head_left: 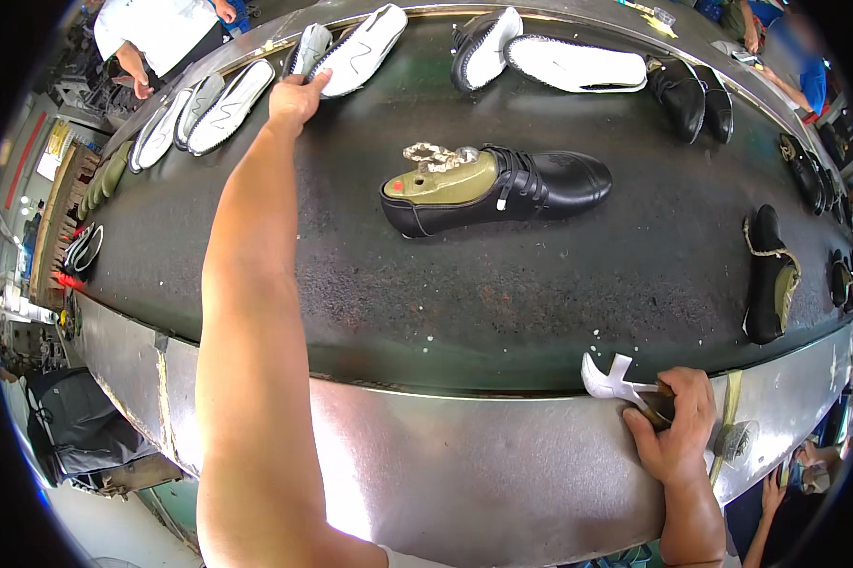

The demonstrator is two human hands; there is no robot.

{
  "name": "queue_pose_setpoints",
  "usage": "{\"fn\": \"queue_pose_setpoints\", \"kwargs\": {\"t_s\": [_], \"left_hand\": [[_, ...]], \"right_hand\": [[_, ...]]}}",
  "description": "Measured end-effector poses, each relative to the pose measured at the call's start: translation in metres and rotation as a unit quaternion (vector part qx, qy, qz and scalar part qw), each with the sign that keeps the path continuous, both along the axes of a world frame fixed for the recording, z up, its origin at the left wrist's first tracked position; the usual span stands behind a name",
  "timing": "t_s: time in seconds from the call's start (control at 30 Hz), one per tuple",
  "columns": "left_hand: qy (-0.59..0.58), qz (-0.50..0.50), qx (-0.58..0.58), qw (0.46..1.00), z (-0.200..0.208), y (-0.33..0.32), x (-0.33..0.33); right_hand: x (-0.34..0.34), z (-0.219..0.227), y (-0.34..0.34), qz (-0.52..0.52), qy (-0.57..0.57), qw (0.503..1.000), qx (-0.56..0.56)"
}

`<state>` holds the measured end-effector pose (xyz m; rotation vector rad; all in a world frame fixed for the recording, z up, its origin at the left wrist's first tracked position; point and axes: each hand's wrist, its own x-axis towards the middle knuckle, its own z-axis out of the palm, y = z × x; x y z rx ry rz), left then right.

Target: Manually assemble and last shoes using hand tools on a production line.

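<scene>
My left hand (299,98) reaches to the far side of the dark belt. Its fingers close round the near end of a shoe (365,52) lying on its side, its white sole showing. Another shoe (309,47) lies right beside it, partly behind my fingers. My right hand (675,426) rests at the metal edge, closed round the handle of a hammer (611,381) with a pale metal head pointing left. Between the hands, a black lace-up shoe (550,185) sits upright on the belt, with a green shoe last (445,185) and a rope loop in it.
More white-soled shoes (232,109) lie at the far left, and one white sole (578,64) faces up at the far middle. Black shoes (677,95) stand along the right, one (767,275) near the edge. A metal ledge (483,464) borders the belt. Other people stand around it.
</scene>
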<state>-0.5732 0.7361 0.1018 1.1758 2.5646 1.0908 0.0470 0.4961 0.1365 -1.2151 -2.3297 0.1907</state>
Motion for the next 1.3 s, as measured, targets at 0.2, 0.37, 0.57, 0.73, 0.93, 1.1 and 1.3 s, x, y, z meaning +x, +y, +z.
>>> {"fn": "queue_pose_setpoints", "kwargs": {"t_s": [0.2,0.37,0.57,0.73,0.93,1.1,1.3], "left_hand": [[0.053,0.025,-0.061,0.996,0.013,-0.092,0.043],[0.06,-0.031,-0.093,0.993,0.069,-0.257,0.109],[0.036,-0.054,-0.137,0.988,0.127,-0.471,0.162],[0.034,-0.054,-0.113,0.992,0.139,-0.6,0.218],[0.281,-0.217,-0.132,0.926,0.1,-0.601,0.24],[0.074,-0.239,-0.31,0.917,0.123,-0.475,0.256],[-0.03,-0.237,-0.242,0.94,0.099,-0.446,0.224]], "right_hand": [[-0.007,-0.006,-0.002,0.015,0.013,1.0,0.01],[-0.004,-0.008,-0.009,0.006,0.02,0.999,0.035],[-0.003,-0.023,-0.013,0.027,0.03,0.997,0.067],[-0.001,-0.024,-0.021,0.033,0.044,0.987,0.15],[0.015,-0.009,-0.109,0.108,0.072,0.969,0.209],[0.071,-0.032,-0.267,0.123,0.167,0.967,-0.148],[0.135,-0.104,-0.376,-0.002,0.339,0.741,-0.579]]}}
